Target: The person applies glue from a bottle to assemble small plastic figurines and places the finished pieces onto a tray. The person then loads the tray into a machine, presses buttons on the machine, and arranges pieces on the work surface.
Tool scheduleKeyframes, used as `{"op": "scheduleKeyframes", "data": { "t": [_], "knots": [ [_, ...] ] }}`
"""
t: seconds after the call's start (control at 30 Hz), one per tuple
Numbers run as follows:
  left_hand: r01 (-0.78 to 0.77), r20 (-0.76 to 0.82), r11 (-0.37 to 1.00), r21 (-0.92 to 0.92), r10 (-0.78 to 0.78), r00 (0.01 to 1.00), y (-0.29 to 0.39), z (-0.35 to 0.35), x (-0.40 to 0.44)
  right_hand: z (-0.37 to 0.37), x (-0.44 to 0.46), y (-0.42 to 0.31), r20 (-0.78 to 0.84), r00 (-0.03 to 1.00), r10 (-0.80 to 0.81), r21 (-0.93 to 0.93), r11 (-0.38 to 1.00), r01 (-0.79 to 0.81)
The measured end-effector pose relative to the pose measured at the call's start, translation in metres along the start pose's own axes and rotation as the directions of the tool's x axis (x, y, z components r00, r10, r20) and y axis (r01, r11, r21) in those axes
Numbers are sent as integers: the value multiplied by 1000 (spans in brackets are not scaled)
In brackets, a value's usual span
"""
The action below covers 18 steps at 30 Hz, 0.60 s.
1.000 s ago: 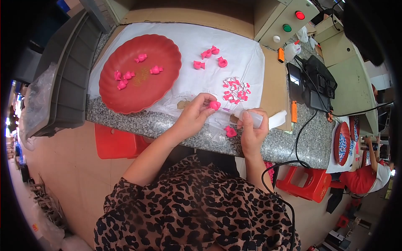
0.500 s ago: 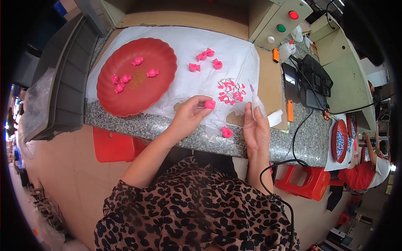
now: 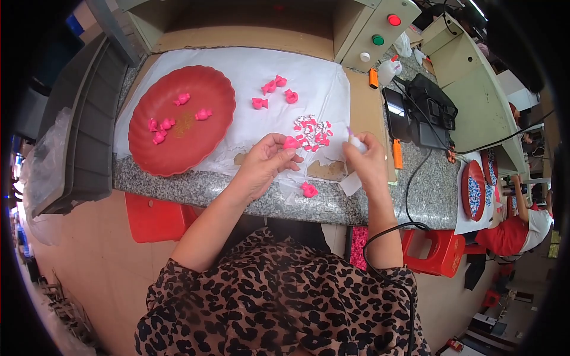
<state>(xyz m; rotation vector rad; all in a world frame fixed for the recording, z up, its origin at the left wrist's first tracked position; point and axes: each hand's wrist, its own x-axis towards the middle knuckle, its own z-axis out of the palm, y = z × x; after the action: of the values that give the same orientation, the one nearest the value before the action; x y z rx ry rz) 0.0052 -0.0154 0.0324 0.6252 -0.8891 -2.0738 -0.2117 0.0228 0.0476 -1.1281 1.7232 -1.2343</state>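
Note:
A small pink piece (image 3: 291,142) is pinched in my left hand (image 3: 266,163), above the table's front part. My right hand (image 3: 368,159) is closed round a white bottle (image 3: 357,144) with a purple tip, mostly hidden by the fingers. Between and beyond the hands lies a pile of small pink and silver pieces (image 3: 313,133) on white paper (image 3: 249,65). One pink figure (image 3: 309,190) rests near the granite edge. Several more (image 3: 260,103) are on the paper farther back. A red scalloped plate (image 3: 208,89) at the left holds several pink figures (image 3: 203,114).
A grey crate (image 3: 83,130) stands at the far left. Orange objects (image 3: 397,154), a phone (image 3: 396,110), a black bag (image 3: 430,104) and a cable lie at the right. Red stools (image 3: 438,252) stand below. Another person (image 3: 510,231) is at the far right.
The bottle, first pointed at the pink piece, has been raised upright and moved away from it by my right hand. My left hand still holds the piece. The whole view has shifted slightly.

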Motion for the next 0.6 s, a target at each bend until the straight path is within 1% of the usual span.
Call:
{"op": "scheduleKeyframes", "data": {
  "t": [0.03, 0.07, 0.1, 0.17, 0.23, 0.27, 0.33, 0.37, 0.43, 0.47, 0.53, 0.6],
  "knots": [
    [-3, -14, 999, 36, 3, 1000, -1, 0, 1, 3, 3, 1, -24, 999, -45, -280, 959, 37],
    [-5, -28, 997, 73, 7, 1000, -2, 0, 2, 4, 7, 4, -27, 999, -45, -281, 959, 36],
    [-4, -24, 997, 74, 6, 1000, -3, -1, 2, 5, 13, 8, -54, 997, -61, -297, 954, 43],
    [-1, -5, 989, 145, 2, 1000, -4, -7, 1, 5, 22, 9, -79, 994, -80, -315, 948, 51],
    [-12, 21, 992, 127, 10, 1000, -8, -13, 2, 3, 29, 8, -6, 974, -226, -341, 916, 211],
    [-20, 48, 994, 111, 15, 999, -9, -15, 2, 3, 31, 9, -6, 974, -227, -340, 916, 211],
    [-40, 57, 994, 104, 34, 998, -11, -17, 2, 2, 35, 8, 94, 940, -327, -377, 862, 337],
    [-57, 64, 994, 96, 51, 997, -12, -17, 2, 2, 37, 6, 95, 939, -329, -378, 861, 340],
    [-49, 66, 996, 70, 44, 997, -10, -16, 1, 1, 41, 3, 233, 903, -361, -433, 793, 428],
    [-39, 68, 998, 45, 36, 997, -10, -16, 1, 0, 43, 3, 236, 902, -361, -433, 792, 430],
    [-38, 62, 998, 39, 36, 997, -11, -16, 1, -3, 48, 4, 381, 879, -287, -386, 815, 433],
    [-34, 57, 999, 36, 32, 998, -11, -16, 1, -3, 53, 4, 416, 860, -296, -383, 801, 461]
  ]
}}
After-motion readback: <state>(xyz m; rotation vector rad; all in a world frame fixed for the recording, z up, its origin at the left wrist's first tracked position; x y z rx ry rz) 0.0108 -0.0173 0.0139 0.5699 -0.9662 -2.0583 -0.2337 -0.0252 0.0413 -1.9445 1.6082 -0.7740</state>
